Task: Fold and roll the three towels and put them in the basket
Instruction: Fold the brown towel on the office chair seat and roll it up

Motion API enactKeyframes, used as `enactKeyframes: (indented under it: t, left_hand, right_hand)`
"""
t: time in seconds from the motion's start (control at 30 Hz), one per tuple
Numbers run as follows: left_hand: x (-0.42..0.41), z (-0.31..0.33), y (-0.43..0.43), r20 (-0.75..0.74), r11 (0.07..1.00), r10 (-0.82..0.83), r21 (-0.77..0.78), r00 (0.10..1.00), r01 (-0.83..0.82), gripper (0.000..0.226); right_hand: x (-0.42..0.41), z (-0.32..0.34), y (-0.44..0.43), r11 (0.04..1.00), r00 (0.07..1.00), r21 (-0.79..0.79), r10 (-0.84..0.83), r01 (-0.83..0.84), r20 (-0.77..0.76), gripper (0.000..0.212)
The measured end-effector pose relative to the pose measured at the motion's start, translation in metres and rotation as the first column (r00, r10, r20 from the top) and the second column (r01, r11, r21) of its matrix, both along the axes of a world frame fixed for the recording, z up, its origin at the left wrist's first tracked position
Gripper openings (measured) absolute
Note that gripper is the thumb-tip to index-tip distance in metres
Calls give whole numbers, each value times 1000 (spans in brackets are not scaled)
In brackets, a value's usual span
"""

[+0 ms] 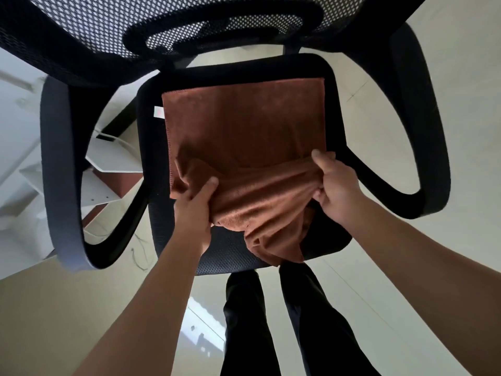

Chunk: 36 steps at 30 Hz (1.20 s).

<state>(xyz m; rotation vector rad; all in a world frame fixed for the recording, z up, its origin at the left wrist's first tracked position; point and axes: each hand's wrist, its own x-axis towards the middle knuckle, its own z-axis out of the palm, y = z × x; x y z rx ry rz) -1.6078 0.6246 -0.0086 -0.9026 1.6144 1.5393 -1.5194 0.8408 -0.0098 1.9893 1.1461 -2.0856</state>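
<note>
Early going: first fold on the chair.
Left hand and right hand pinch the towel; no roll, no basket visible.

rust-brown terry towel with white tag | black perforated-mesh office chair | pale cream tiled floor | black trousers

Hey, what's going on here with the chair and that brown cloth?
A person stands over an office chair, working on a brown towel spread across its seat. The left hand and the right hand each grip the towel's bunched near edge. No basket is in view.
</note>
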Motion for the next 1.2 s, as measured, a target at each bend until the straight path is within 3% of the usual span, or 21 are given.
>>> enactKeyframes:
  t: [0.1,0.13,0.2,0.3,0.37,0.43,0.53,0.6,0.67,0.77,0.83,0.9,1.0,1.07,1.2]
  left_hand:
    - [-17,2,-5,73,962,188,189,980,-198,24]
    - [-18,1,-6,116,956,189,207,975,-209,26]
    - [-9,0,-4,181,977,-2,208,984,-36,29]
    - [20,-7,7,211,927,-375,112,903,359,22]
    - [30,-13,16,169,915,-391,-33,905,402,15]
    - [30,-18,19,67,941,-307,-125,949,313,10]
    - [25,-17,20,10,988,-145,-58,989,145,9]
    - [23,-13,21,63,996,-31,89,998,26,17]
    - [17,-15,21,156,964,100,229,983,-134,27]
    - [6,-22,22,325,879,290,281,900,-385,44]
    - [4,-20,26,376,871,267,299,887,-389,44]
    - [3,-14,30,336,899,174,330,926,-289,35]
    - [-1,-9,29,254,960,15,267,967,-85,28]
    - [-3,-12,22,144,997,-56,54,988,49,43]
    - [3,-10,-4,-89,925,-242,-322,966,202,45]
  right_hand:
    - [-9,-2,10,988,987,-53,-149,146,-63,23]
    - [-7,-3,10,993,994,-43,-108,107,-18,25]
    - [6,-2,-4,991,983,-6,135,-136,122,23]
    - [33,-1,-37,879,863,-18,472,-477,180,16]
    - [43,-2,-50,855,840,-19,513,-519,177,13]
    - [47,-5,-44,924,905,-3,376,-383,198,16]
    - [50,-6,-25,975,959,-9,221,-223,176,14]
    - [52,-5,-20,948,934,-43,320,-317,162,13]
    - [55,-6,-31,861,851,-109,508,-497,133,23]
    - [54,-13,-59,705,690,-87,708,-704,147,37]
    - [57,-25,-73,634,615,0,749,-773,248,37]
    - [59,-32,-77,655,636,35,719,-755,278,25]
    - [58,-24,-69,788,775,17,600,-615,200,19]
    - [60,-13,-50,838,833,91,511,-537,212,17]
    - [84,1,-2,917,927,240,249,-319,281,15]
